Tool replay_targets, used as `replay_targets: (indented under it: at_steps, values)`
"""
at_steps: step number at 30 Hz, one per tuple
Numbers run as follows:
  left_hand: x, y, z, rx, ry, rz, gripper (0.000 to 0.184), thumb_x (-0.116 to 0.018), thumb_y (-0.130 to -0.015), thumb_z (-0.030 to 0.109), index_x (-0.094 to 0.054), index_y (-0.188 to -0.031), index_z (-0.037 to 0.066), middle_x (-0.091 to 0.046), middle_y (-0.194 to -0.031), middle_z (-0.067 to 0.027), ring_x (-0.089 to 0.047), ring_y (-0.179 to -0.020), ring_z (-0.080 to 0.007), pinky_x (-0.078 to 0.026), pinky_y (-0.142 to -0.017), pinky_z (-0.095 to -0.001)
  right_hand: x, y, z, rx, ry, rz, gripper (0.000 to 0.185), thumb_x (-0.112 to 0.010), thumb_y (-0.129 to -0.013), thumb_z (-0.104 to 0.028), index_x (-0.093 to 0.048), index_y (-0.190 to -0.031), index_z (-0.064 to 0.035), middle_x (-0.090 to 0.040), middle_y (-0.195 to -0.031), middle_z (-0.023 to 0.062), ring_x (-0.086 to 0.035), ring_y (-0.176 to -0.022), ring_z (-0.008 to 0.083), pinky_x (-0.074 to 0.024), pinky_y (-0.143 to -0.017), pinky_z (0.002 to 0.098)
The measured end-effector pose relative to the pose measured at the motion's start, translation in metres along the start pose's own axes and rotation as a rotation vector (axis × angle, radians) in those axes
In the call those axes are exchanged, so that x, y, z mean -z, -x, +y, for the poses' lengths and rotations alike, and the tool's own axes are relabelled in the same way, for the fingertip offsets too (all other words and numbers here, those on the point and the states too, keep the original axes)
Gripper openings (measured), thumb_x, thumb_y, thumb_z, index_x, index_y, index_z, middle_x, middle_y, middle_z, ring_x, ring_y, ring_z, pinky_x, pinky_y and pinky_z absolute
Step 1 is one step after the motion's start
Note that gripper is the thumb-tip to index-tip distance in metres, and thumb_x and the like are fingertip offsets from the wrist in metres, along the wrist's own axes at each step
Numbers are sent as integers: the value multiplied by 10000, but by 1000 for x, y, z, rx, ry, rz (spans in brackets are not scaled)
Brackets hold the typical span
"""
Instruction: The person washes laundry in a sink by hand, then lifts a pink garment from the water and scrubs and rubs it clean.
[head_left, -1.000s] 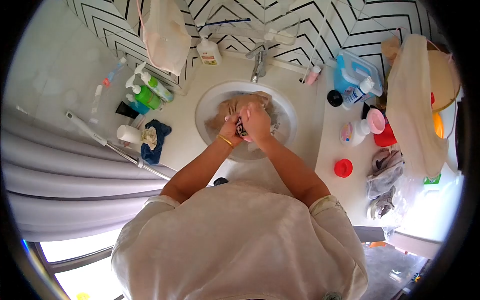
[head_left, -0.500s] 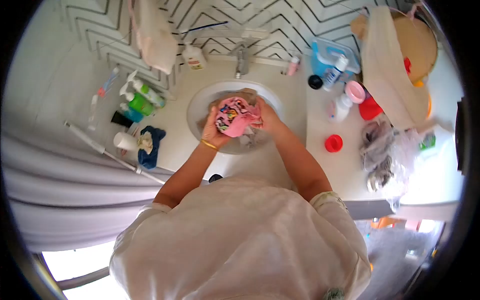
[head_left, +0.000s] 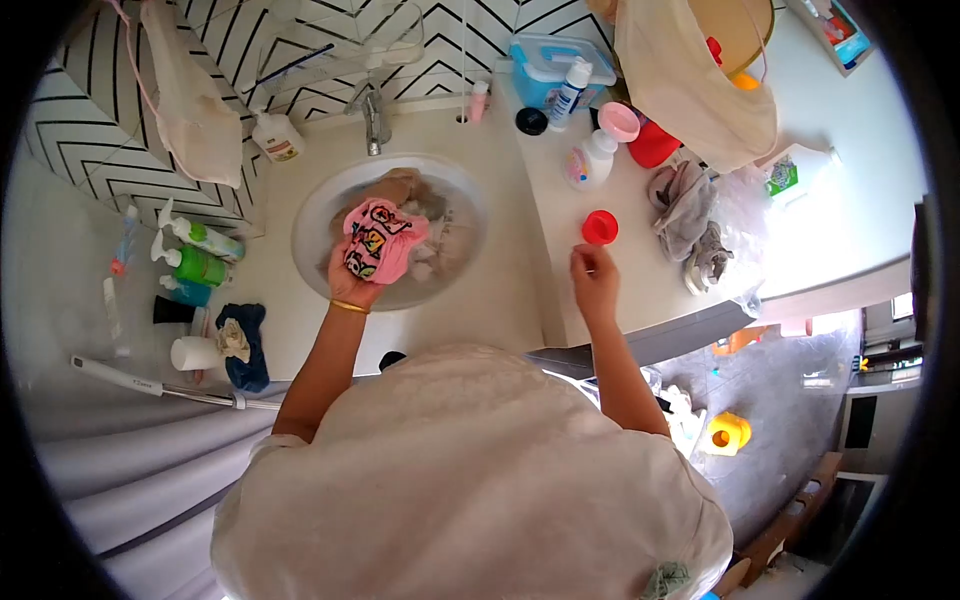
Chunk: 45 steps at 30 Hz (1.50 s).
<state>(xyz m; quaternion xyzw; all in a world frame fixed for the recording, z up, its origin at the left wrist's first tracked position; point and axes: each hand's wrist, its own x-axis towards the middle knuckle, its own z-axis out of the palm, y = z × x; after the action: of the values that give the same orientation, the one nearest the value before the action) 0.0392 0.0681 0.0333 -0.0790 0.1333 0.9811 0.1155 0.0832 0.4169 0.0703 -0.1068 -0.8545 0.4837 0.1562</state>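
My left hand [head_left: 350, 281] holds a pink cloth with a colourful pattern [head_left: 384, 240] over the near left part of the sink [head_left: 312, 232]. Beneath the cloth, brown and pale wet fabric [head_left: 455, 240] lies in the basin. Over the right counter, my right hand [head_left: 596, 283] has its fingers curled just below a small round red container [head_left: 600, 227]. Whether anything is between those fingers is too small to tell. A white pump bottle with a pink top [head_left: 590, 160] stands beyond the red container.
The faucet [head_left: 374, 125] rises behind the sink. Green pump bottles [head_left: 200, 266], a white cup [head_left: 195, 353] and dark blue cloth [head_left: 247, 350] are at the left. A blue-lidded box [head_left: 560, 65], grey cloth [head_left: 683, 205] and a hanging pale cloth [head_left: 690, 90] are at the right.
My right hand has let go of the pink cloth and moved right, to beside the red container. My left hand still holds the cloth. The camera view has swung right.
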Motion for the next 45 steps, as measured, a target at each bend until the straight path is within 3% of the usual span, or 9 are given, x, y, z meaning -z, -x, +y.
replay_targets:
  at_steps: [8, 14, 20, 26, 32, 36, 39, 42, 45]
  values:
    - [2, 3, -10, 45, -39, -36, 440, -499, -800, 253, -463, -1179, 32, -520, -1172, -138, -490, -1088, -304, -383, -955, -444, 36, -52, 12, 301, 522, -98, 295, -638, -721, -188, -584, -966, -33, -591, -967, 141, -565, -884, 329, -454, -759, 383]
    - [-4, 3, -6, 35, -31, -41, 419, -489, -805, 227, -466, -1169, 20, -522, -1170, -137, -492, -1084, -297, -383, -953, -440, 31, -76, 15, 38, 789, -392, 308, -629, -740, -223, -592, -965, -16, -605, -921, 163, -576, -827, 326, -460, -716, 379]
    - [-15, 5, -13, -24, -4, -36, 449, -529, -771, 212, -462, -1172, 21, -520, -1172, -137, -487, -1091, -295, -375, -963, -429, 47, -78, 1, -210, 208, -278, 275, -630, -766, -263, -587, -722, 5, -592, -749, 107, -561, -624, 170, -432, -493, 285]
    - [-31, 7, -33, -44, -17, -87, 483, -548, -740, 204, -456, -1178, 22, -519, -1166, -150, -489, -1089, -297, -369, -971, -426, 56, -100, 32, -680, -939, -240, 206, -551, -848, -236, -551, -743, -59, -536, -675, 24, -479, -560, 108, -374, -456, 212]
    - [-57, 8, -51, -84, -27, -141, 506, -553, -735, 209, -447, -1193, 20, -529, -1144, -142, -495, -1079, -295, -369, -975, -417, -7, -76, -57, -698, -1107, -589, 157, -524, -866, -205, -519, -764, -86, -507, -671, 5, -478, -574, 113, -389, -494, 222]
    - [-63, 8, -60, -116, -78, -77, 487, -564, -732, 195, -468, -1189, 56, -551, -1120, -104, -520, -1046, -256, -395, -946, -388, -114, -30, -101, 159, -405, -691, 250, -508, -847, -229, -539, -725, -13, -566, -658, 79, -541, -564, 213, -437, -527, 340]
    - [-66, 12, -65, -157, -145, -9, 440, -570, -737, 190, -502, -1165, 116, -561, -1118, -51, -534, -1023, -205, -415, -907, -361, -163, -34, -119, 615, -30, -289, 240, -482, -838, -194, -550, -746, 16, -586, -702, 173, -558, -605, 334, -438, -582, 420]
    - [-70, 21, -58, -197, -199, -32, 406, -529, -780, 199, -492, -1176, 113, -569, -1106, -62, -528, -1042, -210, -398, -929, -360, -184, -53, -133, 384, -71, -520, 282, -448, -849, -212, -552, -730, 22, -565, -672, 211, -542, -629, 367, -436, -620, 428]
    - [-44, 10, -39, -249, -41, 37, 348, -539, -815, 236, -515, -1135, 102, -572, -1094, -64, -533, -1021, -211, -405, -918, -350, -196, -11, -134, 722, -155, -505, 261, -451, -836, -218, -547, -884, 20, -551, -920, 213, -527, -865, 368, -415, -740, 430]
